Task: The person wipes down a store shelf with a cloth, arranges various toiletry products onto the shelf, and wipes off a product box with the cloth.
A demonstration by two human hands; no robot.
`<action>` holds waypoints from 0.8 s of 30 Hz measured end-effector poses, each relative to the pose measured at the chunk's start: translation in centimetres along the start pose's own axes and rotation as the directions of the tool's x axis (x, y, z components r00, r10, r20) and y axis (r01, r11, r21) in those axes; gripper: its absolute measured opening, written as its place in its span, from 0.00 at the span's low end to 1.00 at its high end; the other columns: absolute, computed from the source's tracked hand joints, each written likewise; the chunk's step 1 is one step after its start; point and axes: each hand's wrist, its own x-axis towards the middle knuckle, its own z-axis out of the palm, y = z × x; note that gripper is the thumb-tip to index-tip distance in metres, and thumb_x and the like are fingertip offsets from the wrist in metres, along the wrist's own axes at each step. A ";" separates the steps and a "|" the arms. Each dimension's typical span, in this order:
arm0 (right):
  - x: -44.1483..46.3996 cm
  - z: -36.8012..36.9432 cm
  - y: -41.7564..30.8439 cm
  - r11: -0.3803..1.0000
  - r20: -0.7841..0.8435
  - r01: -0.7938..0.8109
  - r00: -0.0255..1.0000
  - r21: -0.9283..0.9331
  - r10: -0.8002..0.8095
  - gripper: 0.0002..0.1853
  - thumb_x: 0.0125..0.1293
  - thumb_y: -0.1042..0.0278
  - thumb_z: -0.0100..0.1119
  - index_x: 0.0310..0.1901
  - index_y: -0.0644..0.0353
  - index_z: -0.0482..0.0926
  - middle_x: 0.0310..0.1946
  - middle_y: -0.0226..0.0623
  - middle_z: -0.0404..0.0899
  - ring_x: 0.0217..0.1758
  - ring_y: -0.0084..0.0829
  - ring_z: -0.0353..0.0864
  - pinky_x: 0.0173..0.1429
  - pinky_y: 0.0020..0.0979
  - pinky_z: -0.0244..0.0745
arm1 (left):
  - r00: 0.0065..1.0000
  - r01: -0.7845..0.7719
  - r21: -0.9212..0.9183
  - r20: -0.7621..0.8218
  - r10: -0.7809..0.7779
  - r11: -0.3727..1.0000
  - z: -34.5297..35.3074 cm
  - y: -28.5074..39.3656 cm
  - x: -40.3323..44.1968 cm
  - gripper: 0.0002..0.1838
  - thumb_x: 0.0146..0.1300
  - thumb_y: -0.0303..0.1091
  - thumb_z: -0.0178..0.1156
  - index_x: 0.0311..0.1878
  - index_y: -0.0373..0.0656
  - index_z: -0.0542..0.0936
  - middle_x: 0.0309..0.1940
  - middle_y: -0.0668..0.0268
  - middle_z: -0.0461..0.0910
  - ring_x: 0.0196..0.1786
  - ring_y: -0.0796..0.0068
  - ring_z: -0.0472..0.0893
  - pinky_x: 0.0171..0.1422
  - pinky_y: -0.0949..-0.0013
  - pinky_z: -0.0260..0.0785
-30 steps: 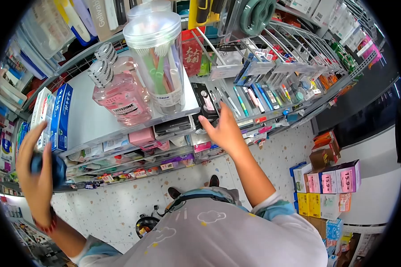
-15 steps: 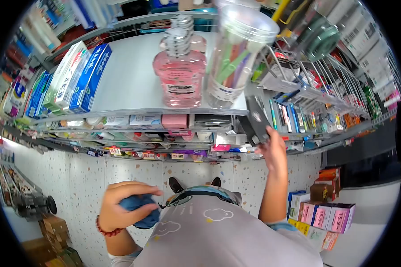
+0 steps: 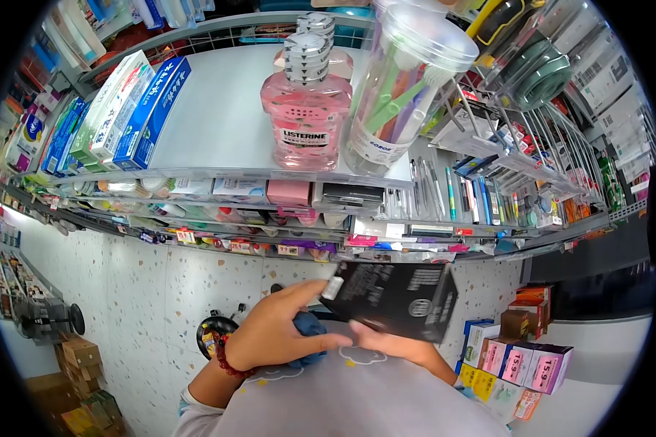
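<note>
My left hand [image 3: 268,336], with a red bead bracelet at the wrist, is closed around a bunched blue cloth [image 3: 310,323]. Its fingertips reach the left end of a black box [image 3: 393,293] with white print, though I cannot tell whether they press on it. From below, my right hand [image 3: 390,345] grips that box in front of my torso; most of its fingers are hidden behind the box. On the shelf ahead stand a pink Listerine mouthwash bottle [image 3: 306,120] and a clear jar of toothbrushes [image 3: 408,95].
Toothpaste boxes [image 3: 153,113] stand at the left of the white shelf [image 3: 215,109]. A wire basket [image 3: 517,138] and upright pens are on the right. Stacked boxes [image 3: 514,364] sit at lower right, cardboard boxes [image 3: 82,351] at lower left. A round black stool [image 3: 215,333] is beside me.
My right hand has drawn the black box from the shelf edge down to my torso and turned it to show its printed side. My left hand has moved right toward it, still with the cloth.
</note>
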 end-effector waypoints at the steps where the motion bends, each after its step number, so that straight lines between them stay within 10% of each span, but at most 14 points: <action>1: 0.6 0.5 -0.1 1.000 -0.006 0.001 1.000 0.000 -0.001 0.16 0.62 0.62 0.70 0.51 0.54 0.86 0.47 0.36 0.85 0.52 0.37 0.83 0.58 0.42 0.77 | 0.998 0.044 0.005 -0.051 -0.044 0.999 0.0 0.4 -0.1 0.45 0.52 0.47 0.82 0.71 0.41 0.73 0.60 0.56 0.82 0.56 0.59 0.84 0.56 0.65 0.78; 5: 2.6 0.8 -0.9 0.955 -0.065 0.134 0.986 -0.263 -0.156 0.21 0.53 0.57 0.77 0.47 0.56 0.83 0.54 0.41 0.80 0.47 0.42 0.84 0.51 0.42 0.80 | 0.952 -0.025 0.104 -0.300 0.055 0.994 0.5 -0.2 -0.8 0.55 0.47 0.49 0.84 0.76 0.43 0.67 0.59 0.56 0.82 0.55 0.59 0.84 0.54 0.65 0.78; 8: 3.2 1.7 -2.6 0.983 -0.141 -0.093 0.987 -0.158 0.071 0.30 0.48 0.55 0.80 0.46 0.65 0.77 0.60 0.48 0.75 0.41 0.45 0.87 0.44 0.42 0.84 | 0.949 -0.012 0.082 -0.312 0.037 0.997 0.9 0.1 -1.5 0.50 0.48 0.47 0.84 0.69 0.35 0.68 0.56 0.53 0.82 0.53 0.64 0.86 0.54 0.63 0.79; 12: 3.8 2.6 -2.0 0.931 -0.061 0.149 0.982 -0.333 -0.179 0.32 0.51 0.53 0.80 0.46 0.68 0.74 0.61 0.48 0.74 0.31 0.47 0.85 0.32 0.38 0.83 | 0.869 -0.072 -0.068 -0.494 0.029 0.995 1.1 -2.7 -1.6 0.39 0.51 0.37 0.83 0.59 0.31 0.70 0.53 0.53 0.83 0.50 0.68 0.86 0.52 0.65 0.78; 21: 3.5 3.0 -1.0 0.966 0.169 0.222 0.965 -0.134 -0.198 0.28 0.63 0.48 0.74 0.52 0.63 0.75 0.66 0.46 0.68 0.35 0.45 0.86 0.39 0.41 0.83 | 0.855 -0.035 0.660 -0.369 0.364 0.750 -15.7 6.3 -3.2 0.30 0.53 0.30 0.78 0.60 0.37 0.78 0.43 0.61 0.87 0.45 0.69 0.85 0.55 0.63 0.77; 24: 2.9 3.4 -0.4 0.983 0.264 0.179 0.951 -0.043 -0.162 0.28 0.66 0.49 0.71 0.55 0.63 0.75 0.67 0.47 0.68 0.35 0.44 0.87 0.41 0.40 0.83 | 0.898 0.040 0.303 -0.428 0.099 0.952 -19.2 9.1 0.6 0.33 0.55 0.35 0.79 0.63 0.38 0.77 0.43 0.66 0.88 0.43 0.73 0.84 0.49 0.66 0.78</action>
